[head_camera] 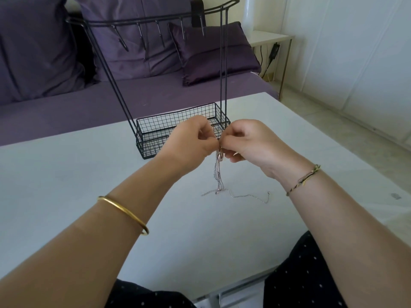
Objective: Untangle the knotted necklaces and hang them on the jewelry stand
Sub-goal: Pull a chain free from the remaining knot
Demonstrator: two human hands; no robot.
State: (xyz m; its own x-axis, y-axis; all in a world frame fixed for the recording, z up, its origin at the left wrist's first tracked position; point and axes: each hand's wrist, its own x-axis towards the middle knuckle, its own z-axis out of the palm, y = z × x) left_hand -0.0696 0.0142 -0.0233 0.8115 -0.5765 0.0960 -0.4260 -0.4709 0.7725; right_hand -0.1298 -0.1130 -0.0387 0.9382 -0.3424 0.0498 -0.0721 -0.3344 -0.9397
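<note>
Knotted necklaces [219, 174], thin silver and rose-gold metal chains: held up as 1 tangled bunch above the pale grey tabletop [77, 178], between the 2 hands and in front of the stand. Hang straight down from the fingertips; lower ends touch the tabletop, with 2 loose silver strands trailing out, 1 to the left and 1 to the right.

Left hand [191, 138]: fingers curled, thumb and fingertips pinching the top of the bunch. Right hand [251, 141]: fingers curled likewise, pinching the same knot just beside the left.

Plain gold metal bangle [124, 211] on the left forearm; braided black-and-yellow thread bracelet [302, 182] on the right wrist.

Black wire jewelry stand [151, 138], with mesh basket base and a top bar carrying a row of hooks: upright on the tabletop, just behind the hands.

Purple fabric sofa [66, 107] with purple cushions [213, 54] beyond the table.
</note>
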